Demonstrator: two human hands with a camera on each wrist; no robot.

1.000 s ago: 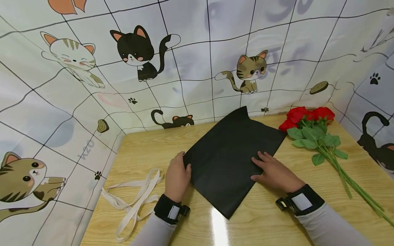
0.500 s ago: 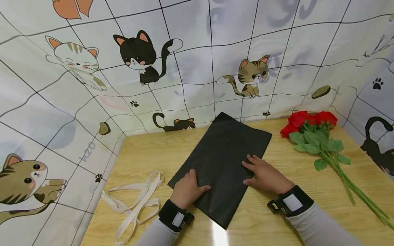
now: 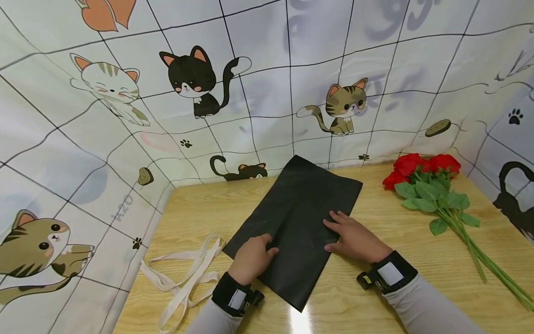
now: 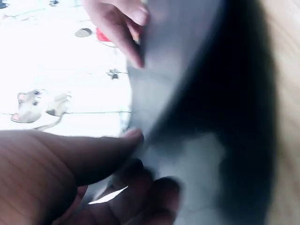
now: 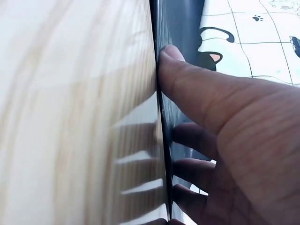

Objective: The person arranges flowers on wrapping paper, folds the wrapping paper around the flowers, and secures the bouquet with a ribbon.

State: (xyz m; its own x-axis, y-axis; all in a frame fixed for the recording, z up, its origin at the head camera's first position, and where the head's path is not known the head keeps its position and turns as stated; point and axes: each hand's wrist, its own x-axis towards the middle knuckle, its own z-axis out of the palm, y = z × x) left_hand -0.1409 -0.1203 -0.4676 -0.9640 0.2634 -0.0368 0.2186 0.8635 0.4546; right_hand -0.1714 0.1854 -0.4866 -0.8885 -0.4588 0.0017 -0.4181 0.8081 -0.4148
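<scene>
A black sheet of wrapping paper (image 3: 308, 204) lies at a slant across the middle of the wooden table, with a crease running up it beside my left hand (image 3: 250, 260). That hand pinches the upper layer near the left edge; in the left wrist view, thumb and curled fingers hold the raised edge of the sheet (image 4: 159, 84), with a dark gap under it. My right hand (image 3: 354, 239) rests on the sheet's right edge, fingers spread. In the right wrist view, the thumb (image 5: 187, 79) and fingertips press along that edge, close over the table.
Red roses (image 3: 421, 169) with green leaves and long stems lie on the right side of the table. A tangled cream ribbon (image 3: 193, 273) is at the left. Behind the table hangs a cat-print cloth (image 3: 267, 88).
The sheet has turned and slid left and toward me, away from the roses. My left hand has moved from its left edge onto it and now pinches it, raising a crease. The right hand shifted slightly left.
</scene>
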